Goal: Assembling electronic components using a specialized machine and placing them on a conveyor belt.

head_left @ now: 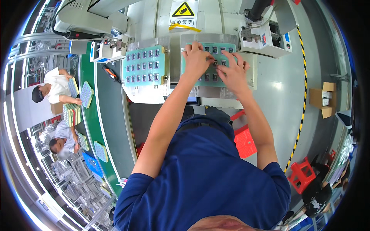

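A pale green tray [218, 45] with rows of small dark square parts lies on a metal plate in front of me. My left hand [196, 59] rests over its left half, fingers bent and spread, thumb reaching toward the middle. Over the right half is my right hand [233, 71], its fingers apart and its thumb and fingertips at the parts near the centre. Both hands touch the tray or its parts; nothing shows held in either. A second green tray [162, 69] with similar dark parts sits just left, untouched.
White machine heads stand at the left [110, 50] and right [264, 40]. A warning sign [184, 15] faces me. Left runs a green conveyor [89, 111], with two people beyond it. A red stool [245, 141] is beside me; an open carton [323, 99] stands farther right.
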A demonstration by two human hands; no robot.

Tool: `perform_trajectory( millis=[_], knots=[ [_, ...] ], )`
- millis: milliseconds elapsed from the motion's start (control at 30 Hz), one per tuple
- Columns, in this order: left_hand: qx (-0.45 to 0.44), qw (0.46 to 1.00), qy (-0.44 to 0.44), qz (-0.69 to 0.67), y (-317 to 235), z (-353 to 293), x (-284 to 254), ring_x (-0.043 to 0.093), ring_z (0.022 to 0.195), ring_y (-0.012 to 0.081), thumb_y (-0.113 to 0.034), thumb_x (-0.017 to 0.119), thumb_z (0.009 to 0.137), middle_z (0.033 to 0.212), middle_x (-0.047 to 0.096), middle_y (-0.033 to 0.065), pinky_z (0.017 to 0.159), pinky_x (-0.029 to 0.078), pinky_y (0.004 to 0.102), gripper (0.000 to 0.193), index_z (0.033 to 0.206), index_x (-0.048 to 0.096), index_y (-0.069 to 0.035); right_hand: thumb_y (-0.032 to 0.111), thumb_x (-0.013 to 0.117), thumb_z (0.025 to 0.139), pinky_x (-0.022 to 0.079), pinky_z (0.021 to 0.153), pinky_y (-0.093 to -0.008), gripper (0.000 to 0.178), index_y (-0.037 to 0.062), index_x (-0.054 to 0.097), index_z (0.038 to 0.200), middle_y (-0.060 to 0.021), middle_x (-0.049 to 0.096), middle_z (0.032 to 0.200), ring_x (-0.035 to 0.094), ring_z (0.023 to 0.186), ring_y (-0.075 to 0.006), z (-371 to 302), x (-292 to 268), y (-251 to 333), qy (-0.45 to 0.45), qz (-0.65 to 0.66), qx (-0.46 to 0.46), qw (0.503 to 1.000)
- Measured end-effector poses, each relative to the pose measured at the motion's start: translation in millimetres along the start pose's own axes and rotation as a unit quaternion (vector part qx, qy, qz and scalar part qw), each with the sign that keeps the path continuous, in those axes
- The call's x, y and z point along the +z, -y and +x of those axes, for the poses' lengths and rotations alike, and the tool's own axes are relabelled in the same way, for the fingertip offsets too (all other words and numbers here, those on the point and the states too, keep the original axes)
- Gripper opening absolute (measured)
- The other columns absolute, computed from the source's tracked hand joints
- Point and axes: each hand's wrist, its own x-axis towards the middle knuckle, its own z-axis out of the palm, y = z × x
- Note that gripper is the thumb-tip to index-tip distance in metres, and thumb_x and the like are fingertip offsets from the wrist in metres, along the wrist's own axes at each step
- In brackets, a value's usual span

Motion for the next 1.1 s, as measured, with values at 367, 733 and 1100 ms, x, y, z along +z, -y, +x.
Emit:
perform_trajectory(
  millis=[367, 733, 1100],
  knots=[
    [-0.076, 0.996, 0.027, -0.048, 9.3, 15.2, -4.7, 0.040, 0.105, 0.0290, -0.026, 0.083, 0.065, 0.105, 0.050, 0.0029, 0.092, 0.030, 0.0451, 0.014, 0.078, 0.079, -0.028, 0.029, 0.068, 0.079, 0.027, 0.094, -0.0493, 0.023, 0.0245, 0.073, 0.101, 0.0021, 0.046, 0.138, 0.038, 0.126, -0.0269, -9.4, -2.3, 6.4, 0.030, -0.061, 0.000, 0.998],
    [-0.057, 0.996, -0.017, -0.064, 25.9, -8.5, -16.6, 0.040, 0.102, 0.0289, -0.030, 0.083, 0.062, 0.102, 0.046, 0.0030, 0.086, 0.033, 0.0417, 0.021, 0.083, 0.078, -0.030, 0.027, 0.067, 0.081, 0.024, 0.098, -0.0509, 0.024, 0.0228, 0.073, 0.104, -0.0022, 0.041, 0.143, 0.034, 0.129, -0.0299, 9.1, 2.3, 20.3, 0.065, 0.037, -0.019, 0.997],
    [-0.087, 0.996, 0.011, -0.007, 23.2, 8.2, -19.1, 0.040, 0.105, 0.0301, -0.028, 0.083, 0.063, 0.104, 0.049, 0.0038, 0.092, 0.031, 0.0455, 0.018, 0.080, 0.079, -0.028, 0.031, 0.067, 0.082, 0.025, 0.097, -0.0514, 0.025, 0.0213, 0.073, 0.104, -0.0017, 0.040, 0.144, 0.034, 0.129, -0.0298, 3.5, 1.6, 23.5, 0.075, -0.019, -0.046, 0.996]
  ],
)
